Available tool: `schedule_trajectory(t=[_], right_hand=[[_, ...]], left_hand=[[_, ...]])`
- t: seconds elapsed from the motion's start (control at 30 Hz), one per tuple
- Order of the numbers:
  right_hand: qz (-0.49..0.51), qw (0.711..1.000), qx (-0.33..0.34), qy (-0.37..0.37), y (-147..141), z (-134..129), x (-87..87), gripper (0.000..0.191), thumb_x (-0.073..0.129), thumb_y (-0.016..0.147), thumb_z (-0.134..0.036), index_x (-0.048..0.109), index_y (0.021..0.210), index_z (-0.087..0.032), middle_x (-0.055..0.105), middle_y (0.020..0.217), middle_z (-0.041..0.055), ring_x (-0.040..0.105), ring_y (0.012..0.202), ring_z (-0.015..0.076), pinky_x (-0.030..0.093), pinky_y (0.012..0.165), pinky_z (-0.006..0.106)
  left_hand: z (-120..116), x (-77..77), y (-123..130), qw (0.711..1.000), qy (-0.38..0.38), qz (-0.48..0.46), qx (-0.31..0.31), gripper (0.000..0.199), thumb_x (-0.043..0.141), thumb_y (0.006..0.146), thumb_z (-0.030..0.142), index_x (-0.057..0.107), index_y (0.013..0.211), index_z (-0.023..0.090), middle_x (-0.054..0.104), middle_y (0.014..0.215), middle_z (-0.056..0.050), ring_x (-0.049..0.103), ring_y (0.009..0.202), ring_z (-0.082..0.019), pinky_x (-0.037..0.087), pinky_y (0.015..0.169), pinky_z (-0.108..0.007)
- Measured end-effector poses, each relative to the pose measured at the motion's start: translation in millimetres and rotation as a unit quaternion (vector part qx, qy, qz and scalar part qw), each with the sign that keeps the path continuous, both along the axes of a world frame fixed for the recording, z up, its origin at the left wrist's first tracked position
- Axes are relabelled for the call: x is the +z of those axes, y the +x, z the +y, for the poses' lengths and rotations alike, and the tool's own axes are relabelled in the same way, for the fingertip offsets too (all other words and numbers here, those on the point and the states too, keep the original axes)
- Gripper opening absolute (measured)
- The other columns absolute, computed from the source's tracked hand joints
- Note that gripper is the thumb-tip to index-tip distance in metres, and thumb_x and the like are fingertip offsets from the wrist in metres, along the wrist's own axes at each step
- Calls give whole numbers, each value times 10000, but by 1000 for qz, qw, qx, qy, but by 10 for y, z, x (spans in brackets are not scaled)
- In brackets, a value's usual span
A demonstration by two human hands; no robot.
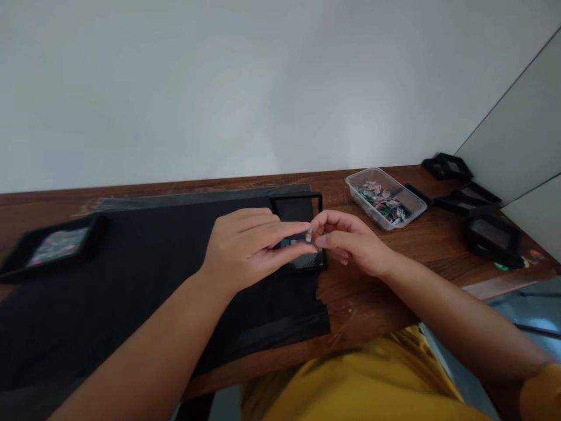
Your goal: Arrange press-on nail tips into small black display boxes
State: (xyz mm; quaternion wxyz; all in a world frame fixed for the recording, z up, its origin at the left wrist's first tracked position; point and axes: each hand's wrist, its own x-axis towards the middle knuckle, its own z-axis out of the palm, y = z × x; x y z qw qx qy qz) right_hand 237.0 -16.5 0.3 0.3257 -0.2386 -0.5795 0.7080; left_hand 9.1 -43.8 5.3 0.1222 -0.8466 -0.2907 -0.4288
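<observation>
My left hand (252,245) is closed in a pinch, thumb and forefinger stretched to the right around a small shiny colourful piece (308,235). My right hand (350,240) meets it from the other side, with its thumb and curled forefinger pinched at the right end of the same piece. Fingers hide much of the piece, so its exact kind cannot be made out. Right below both hands lies a black box frame (295,197) with a glassy or clear middle, partly covered by them.
A clear plastic tub (385,221) of many small colourful pieces stands to the right. A black frame (94,231) with a patterned filling lies at left on a black mat (144,280). More black frames (493,237) sit at the far right by the wall (219,88).
</observation>
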Motion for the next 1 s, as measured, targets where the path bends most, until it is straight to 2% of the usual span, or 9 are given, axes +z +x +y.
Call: schedule_trajectory(t=[0.13, 0.3, 0.43, 0.7, 0.83, 1.0], right_hand=[[9, 999, 44, 9, 3, -19, 31, 315, 901, 858, -402, 649, 903, -217, 575, 767, -88, 376, 510, 49, 330, 408, 188], [23, 998, 52, 4, -2, -43, 76, 372, 976, 808, -392, 649, 866, -224, 567, 706, -90, 442, 556, 70, 381, 448, 176], [28, 998, 49, -2, 0, -56, 100, 390, 990, 797, -406, 652, 870, -226, 581, 686, -90, 466, 563, 74, 406, 478, 178], [44, 996, 74, -2, 3, -80, 110, 339, 955, 845, -379, 658, 835, -216, 594, 671, -85, 473, 572, 76, 416, 504, 184], [67, 993, 99, -10, 7, -94, 128, 311, 917, 894, -400, 664, 885, -219, 604, 696, -86, 486, 568, 71, 430, 508, 186], [79, 990, 113, -20, 7, -92, 130, 318, 920, 888, -391, 651, 895, -222, 621, 704, -86, 490, 553, 64, 435, 498, 183]], left_hand=[[-23, 9, 11, 1000, -11, -11, -3, 123, 813, 1057, 348, 786, 1168, 304, 703, 676, 73, 619, 551, -111, 495, 573, -262], [-65, 59, 52, 998, -37, -38, -18, 62, 778, 1073, 356, 797, 1131, 349, 694, 646, 70, 609, 528, -124, 517, 559, -276], [-101, 99, 63, 997, -55, -40, -19, 71, 783, 1067, 433, 793, 1074, 363, 730, 680, 59, 631, 540, -130, 530, 545, -287], [-138, 105, 72, 999, -37, -35, 14, 140, 795, 1058, 489, 779, 1015, 356, 729, 672, 66, 665, 549, -139, 580, 553, -312], [-145, 109, 51, 1000, -5, -28, -7, 155, 843, 1025, 480, 770, 1099, 366, 755, 715, 67, 679, 570, -139, 596, 567, -309], [-146, 112, 45, 997, -64, -36, 5, 196, 783, 1046, 575, 796, 1043, 380, 757, 688, 58, 675, 538, -148, 594, 551, -322]])
